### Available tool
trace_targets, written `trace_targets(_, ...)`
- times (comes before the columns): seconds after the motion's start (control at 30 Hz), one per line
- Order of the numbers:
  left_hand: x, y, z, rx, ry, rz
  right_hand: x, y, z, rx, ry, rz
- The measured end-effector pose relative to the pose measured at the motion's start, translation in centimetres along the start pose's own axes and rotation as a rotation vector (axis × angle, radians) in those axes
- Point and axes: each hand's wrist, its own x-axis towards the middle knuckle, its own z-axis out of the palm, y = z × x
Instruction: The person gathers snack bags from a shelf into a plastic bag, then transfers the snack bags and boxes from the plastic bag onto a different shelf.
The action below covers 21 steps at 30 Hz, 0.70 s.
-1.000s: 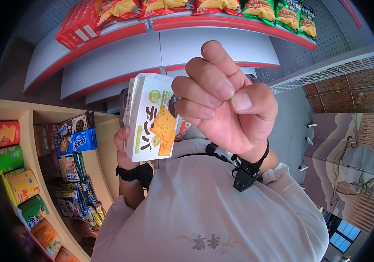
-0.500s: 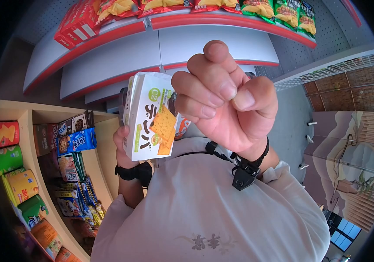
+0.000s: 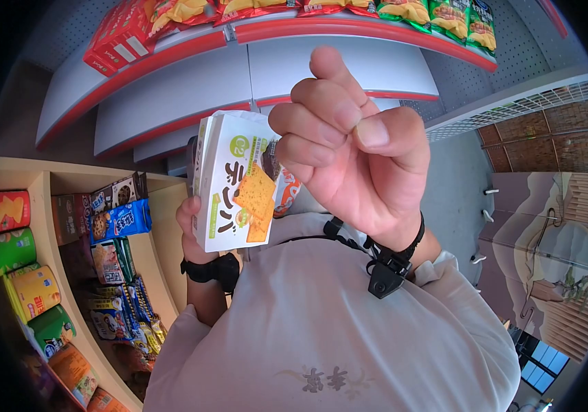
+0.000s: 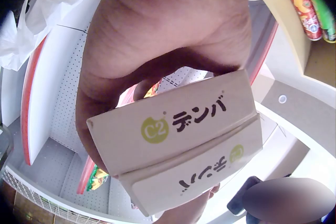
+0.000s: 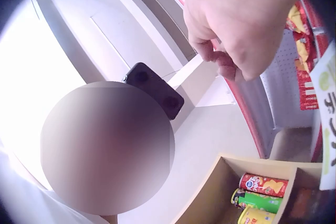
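Note:
My left hand point(image 3: 194, 230) grips a white cracker box point(image 3: 229, 189) with green and black print, held upright at chest height in the head view. In the left wrist view that hand point(image 4: 168, 29) spans the box point(image 4: 184, 124), its two narrow printed faces turned to the camera. My right hand point(image 3: 359, 151) is raised beside the box, palm up, fingers curled and thumb against them, the index finger less bent; nothing shows in it. In the right wrist view this hand point(image 5: 236, 29) hangs apart from the box point(image 5: 328, 124). A red-orange printed item point(image 3: 287, 196) is partly hidden between box and hand.
Ahead stand white shelves with red edges point(image 3: 369, 34), bearing red and green chip bags point(image 3: 404, 10) and a red box point(image 3: 119, 41). At left, a wooden shelf unit point(image 3: 47, 199) holds cans and snack packs point(image 3: 122, 220). A wire grid point(image 3: 514, 110) stands at right.
My right hand has risen slightly and shifted left, its index finger pointing up a bit more. The box in my left hand has moved a little up and left.

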Motion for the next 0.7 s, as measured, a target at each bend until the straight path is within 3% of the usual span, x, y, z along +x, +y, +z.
trace_targets(0.1, 0.01, 0.14, -0.5, -0.04, -0.068, -0.023, -0.13, 0.04, 0.79, -0.005, 0.073, 0.0)
trace_targets(0.17, -0.2, 0.23, -0.51, -0.103, 0.103, -0.067, -0.2, 0.04, 0.8, -0.004, 0.091, -0.007)
trace_targets(0.2, -0.21, 0.18, -0.53, -0.103, 0.103, -0.066, -0.24, 0.04, 0.61, 0.021, 0.03, -0.01)
trace_targets(0.27, -0.18, 0.02, -0.62, -0.031, -0.024, -0.019, -0.26, 0.01, 0.28, 0.046, -0.032, -0.013)
trace_targets(0.4, -0.14, 0.04, -0.53, -0.053, -0.067, -0.02, -0.22, -0.08, 0.02, 0.014, -0.069, -0.01)
trace_targets(0.47, -0.27, 0.15, -0.22, -0.084, 0.122, -0.044, -0.25, -0.05, 0.18, 0.006, -0.069, -0.007)
trace_targets(0.5, -0.3, 0.16, -0.34, -0.084, 0.122, -0.044, -0.28, 0.01, 0.49, -0.034, -0.021, -0.006)
trace_targets(0.6, -0.37, 0.07, -0.82, -0.124, 0.092, -0.061, -0.28, 0.07, 0.54, -0.074, 0.022, -0.009)
trace_targets(0.7, -0.44, -0.12, -1.04, -0.061, -0.062, -0.012, -0.25, 0.07, 0.5, -0.075, 0.018, -0.016)
